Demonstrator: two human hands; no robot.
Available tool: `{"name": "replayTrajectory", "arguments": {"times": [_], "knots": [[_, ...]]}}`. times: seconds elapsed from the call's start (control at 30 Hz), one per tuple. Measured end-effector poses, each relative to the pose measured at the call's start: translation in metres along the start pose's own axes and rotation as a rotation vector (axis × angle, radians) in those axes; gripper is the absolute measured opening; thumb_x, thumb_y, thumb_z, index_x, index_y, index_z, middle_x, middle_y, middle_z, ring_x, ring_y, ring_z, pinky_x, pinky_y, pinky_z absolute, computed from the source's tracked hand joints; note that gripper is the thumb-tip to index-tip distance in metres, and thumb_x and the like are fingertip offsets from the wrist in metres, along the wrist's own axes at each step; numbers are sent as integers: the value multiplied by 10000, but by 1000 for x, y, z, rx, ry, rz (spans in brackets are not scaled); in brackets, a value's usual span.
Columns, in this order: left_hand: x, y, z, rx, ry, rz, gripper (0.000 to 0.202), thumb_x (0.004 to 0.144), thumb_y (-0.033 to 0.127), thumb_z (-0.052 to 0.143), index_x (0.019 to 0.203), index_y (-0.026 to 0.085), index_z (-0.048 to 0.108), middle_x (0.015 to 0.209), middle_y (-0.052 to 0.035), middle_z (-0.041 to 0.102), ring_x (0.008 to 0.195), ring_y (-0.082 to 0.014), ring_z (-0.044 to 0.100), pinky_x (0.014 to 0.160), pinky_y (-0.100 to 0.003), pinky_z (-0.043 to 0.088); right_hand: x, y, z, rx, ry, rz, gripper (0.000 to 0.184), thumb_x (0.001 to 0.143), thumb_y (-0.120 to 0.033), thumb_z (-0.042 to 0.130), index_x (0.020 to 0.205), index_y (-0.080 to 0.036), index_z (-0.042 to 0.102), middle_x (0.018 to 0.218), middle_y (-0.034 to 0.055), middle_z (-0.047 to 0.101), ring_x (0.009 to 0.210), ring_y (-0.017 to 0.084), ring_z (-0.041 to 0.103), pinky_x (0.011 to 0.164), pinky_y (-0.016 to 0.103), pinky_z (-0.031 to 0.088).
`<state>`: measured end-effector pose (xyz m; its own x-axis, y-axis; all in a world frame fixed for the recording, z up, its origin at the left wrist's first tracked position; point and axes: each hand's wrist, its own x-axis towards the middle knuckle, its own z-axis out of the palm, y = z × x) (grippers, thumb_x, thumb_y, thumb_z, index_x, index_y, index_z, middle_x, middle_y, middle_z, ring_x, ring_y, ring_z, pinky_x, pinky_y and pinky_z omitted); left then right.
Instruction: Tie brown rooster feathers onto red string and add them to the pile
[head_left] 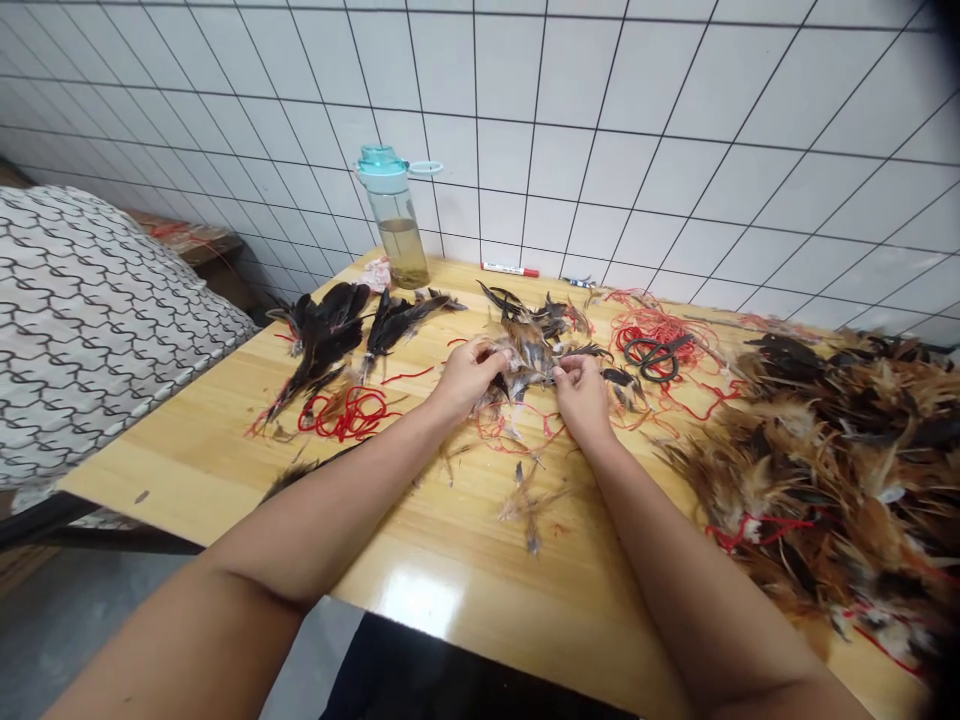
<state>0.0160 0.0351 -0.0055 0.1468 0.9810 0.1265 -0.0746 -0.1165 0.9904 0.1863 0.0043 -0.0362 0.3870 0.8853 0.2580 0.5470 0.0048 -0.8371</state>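
My left hand is closed, with thumb and fingertips pinching a bunch of brown and grey feathers over the middle of the table. At the right side of that bunch, my right hand has its fingers pressed together; whatever is between them is too small to make out. Loose red string lies just below the hands, beside small fallen feathers. Dark feathers rest behind the bunch. Black-handled scissors lie to the right on a tangle of red string.
A large heap of brown and black feathers covers the table's right side. Black feather bundles and coiled red string lie left. A water bottle stands at the back near a red-capped marker and the tiled wall.
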Motion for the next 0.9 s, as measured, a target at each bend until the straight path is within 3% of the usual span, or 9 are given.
{"name": "replayTrajectory", "arguments": {"times": [0.1,0.27,0.47,0.63,0.77,0.9], "knots": [[0,-2,0,53,-18,40,185,711,315,649,697,156,555,619,26,538,616,-101,472,605,-219,374,0,-9,-6,-88,-58,-35,115,784,-315,551,815,-213,594,621,-14,549,605,170,485,617,301,349],[-4,3,1,99,-78,121,173,740,306,630,765,137,603,734,-12,628,685,-122,543,670,-235,423,-1,-33,-23,27,-183,-114,189,786,-381,553,783,-204,619,636,-8,574,581,150,475,589,285,360],[-21,15,8,203,-304,241,187,782,284,611,898,142,646,853,-39,662,771,-146,572,694,-236,424,-16,-52,-52,57,-357,-152,275,748,-419,635,848,-172,706,798,48,688,691,167,564,643,296,427],[-32,21,15,353,-402,341,169,802,282,590,697,150,596,657,12,510,640,-114,459,606,-228,349,-32,-48,-65,113,-431,-114,200,743,-363,643,829,-209,738,873,54,730,824,216,630,764,348,476],[-37,23,17,391,-471,361,208,799,288,591,644,150,579,653,11,473,665,-123,458,622,-236,353,-45,-34,-63,218,-534,-36,189,749,-345,620,822,-213,733,822,31,730,827,223,638,804,371,483],[-41,20,21,383,-524,319,188,804,295,600,697,145,631,718,-15,543,715,-143,509,669,-251,401,-55,-21,-58,218,-437,-35,185,768,-344,597,773,-209,723,846,47,709,859,229,620,841,383,467]]}}
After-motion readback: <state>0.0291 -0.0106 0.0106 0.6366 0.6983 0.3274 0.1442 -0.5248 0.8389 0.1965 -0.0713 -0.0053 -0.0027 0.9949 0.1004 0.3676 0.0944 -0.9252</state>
